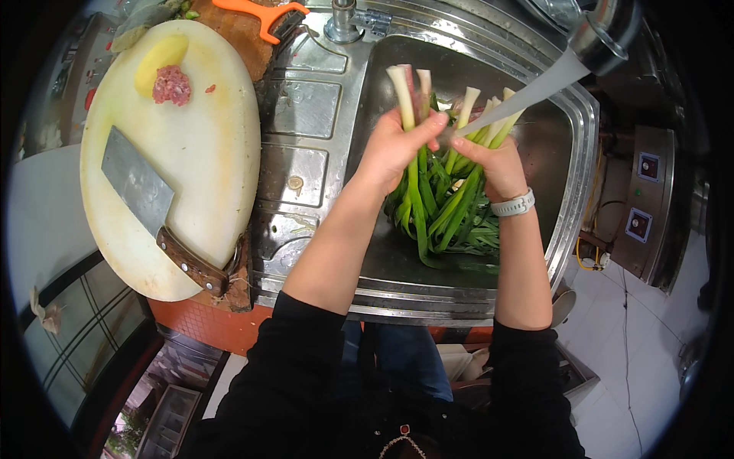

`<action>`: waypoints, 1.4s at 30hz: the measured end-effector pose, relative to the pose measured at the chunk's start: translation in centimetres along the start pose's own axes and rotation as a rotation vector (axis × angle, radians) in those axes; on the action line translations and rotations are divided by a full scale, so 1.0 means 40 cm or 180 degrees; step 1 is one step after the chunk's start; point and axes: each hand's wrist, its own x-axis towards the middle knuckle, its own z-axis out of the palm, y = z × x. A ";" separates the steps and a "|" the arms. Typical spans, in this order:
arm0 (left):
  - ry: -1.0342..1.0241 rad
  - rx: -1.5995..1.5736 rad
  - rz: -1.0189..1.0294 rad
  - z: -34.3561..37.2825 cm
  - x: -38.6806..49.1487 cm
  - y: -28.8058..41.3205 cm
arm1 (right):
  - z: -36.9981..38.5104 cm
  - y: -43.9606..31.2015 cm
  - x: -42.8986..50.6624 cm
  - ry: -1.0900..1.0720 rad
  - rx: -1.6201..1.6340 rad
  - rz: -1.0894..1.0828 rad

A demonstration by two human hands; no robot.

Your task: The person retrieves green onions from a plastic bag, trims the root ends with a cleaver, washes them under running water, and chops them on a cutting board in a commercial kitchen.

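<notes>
Water (533,89) runs from a metal faucet (602,40) at the upper right onto several green garlic or leek stalks (444,201) in a stainless steel sink. My left hand (398,146) is closed around a few of the stalks, white ends pointing up and away from me. My right hand (500,163), with a pale watch band on its wrist, grips another bunch of the same stalks under the stream. The green leaves hang below both hands into the sink. Parts of the fingers are hidden behind the stalks.
Left of the ribbed steel drainboard (295,109) lies a white oval cutting board (200,143). On it are a cleaver (140,181), minced meat (172,86) and a peeled yellow piece (166,51). An orange peeler (261,14) rests behind. The sink rim (582,132) curves around the right side.
</notes>
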 end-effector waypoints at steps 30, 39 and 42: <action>-0.0560 0.1294 0.0304 -0.002 -0.037 -0.036 | -0.016 -0.054 -0.009 0.0530 -0.0009 -0.0306; -0.0308 0.1606 -0.0069 -0.047 -0.082 -0.061 | -0.117 -0.057 0.004 0.0881 -0.0043 -0.0460; -0.0050 0.1702 -0.0125 -0.067 -0.097 -0.064 | -0.151 -0.071 -0.008 0.1009 0.0089 -0.0425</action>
